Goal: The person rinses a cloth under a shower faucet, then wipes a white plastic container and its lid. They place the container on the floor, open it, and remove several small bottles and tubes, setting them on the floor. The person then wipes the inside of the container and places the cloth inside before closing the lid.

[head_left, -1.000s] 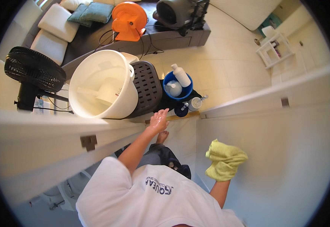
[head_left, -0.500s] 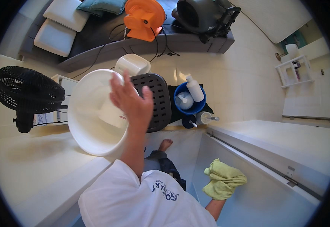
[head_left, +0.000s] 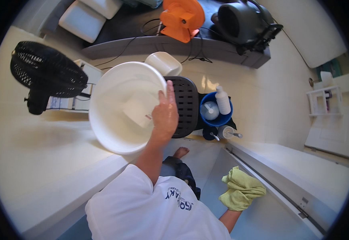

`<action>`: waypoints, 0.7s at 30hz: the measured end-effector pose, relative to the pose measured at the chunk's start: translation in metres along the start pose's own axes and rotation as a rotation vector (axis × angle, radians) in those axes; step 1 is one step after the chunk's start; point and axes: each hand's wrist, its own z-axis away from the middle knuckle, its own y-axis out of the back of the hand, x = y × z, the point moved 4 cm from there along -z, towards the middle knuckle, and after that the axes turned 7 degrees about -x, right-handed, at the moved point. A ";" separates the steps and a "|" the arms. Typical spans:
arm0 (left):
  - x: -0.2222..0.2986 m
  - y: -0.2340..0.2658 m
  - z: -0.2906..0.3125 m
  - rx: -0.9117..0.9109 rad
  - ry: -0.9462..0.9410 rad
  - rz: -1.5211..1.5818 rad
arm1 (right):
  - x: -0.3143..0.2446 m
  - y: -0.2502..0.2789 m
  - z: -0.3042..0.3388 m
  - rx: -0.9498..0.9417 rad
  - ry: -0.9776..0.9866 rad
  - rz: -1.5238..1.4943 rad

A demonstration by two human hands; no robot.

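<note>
My left hand [head_left: 166, 118] is at the near right rim of a big round white tub [head_left: 102, 128], fingers stretched out and slightly apart. It seems to touch the rim, but I cannot tell how firmly. Inside the tub lies a pale flat piece [head_left: 136, 112] with a small red mark. My right hand is wrapped in a yellow-green cloth [head_left: 241, 188] against the pale blue wall at the lower right; the cloth hides its fingers. Right of the tub stands a dark grey slotted stool or rack [head_left: 186, 108].
A blue bucket [head_left: 227, 120] holds white bottles, with pump bottles [head_left: 226, 132] beside it. A black fan [head_left: 46, 70] stands at the left. Beyond are a beige bin [head_left: 164, 64], an orange blower [head_left: 182, 20] and a dark grey blower [head_left: 242, 24]. A metal track [head_left: 270, 186] runs along the right ledge.
My left hand has moved from over the tub's opening to its right rim. The view has shifted, so everything sits a little differently. The cloth stays on my right hand.
</note>
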 end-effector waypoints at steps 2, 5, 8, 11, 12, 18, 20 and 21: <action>0.002 0.005 0.010 0.028 -0.035 0.010 | 0.004 -0.005 0.000 -0.044 -0.006 0.018; 0.023 0.001 0.019 -0.104 -0.052 -0.047 | 0.010 -0.001 -0.001 -0.026 0.040 0.080; 0.043 -0.007 0.033 -0.125 -0.165 0.028 | 0.011 -0.003 -0.003 -0.037 0.082 0.155; 0.062 -0.003 0.055 -0.215 -0.315 -0.021 | 0.008 -0.002 0.003 -0.029 0.149 0.261; 0.063 -0.004 0.060 -0.169 -0.347 0.020 | 0.007 -0.002 -0.002 -0.035 0.175 0.298; 0.049 -0.010 0.069 -0.219 -0.188 0.065 | -0.011 -0.019 -0.008 -0.030 0.391 0.567; 0.032 -0.014 0.073 -0.188 -0.129 -0.065 | -0.009 -0.020 -0.008 -0.037 0.438 0.596; 0.030 -0.015 0.076 -0.167 -0.142 -0.095 | -0.010 -0.021 -0.008 -0.049 0.465 0.593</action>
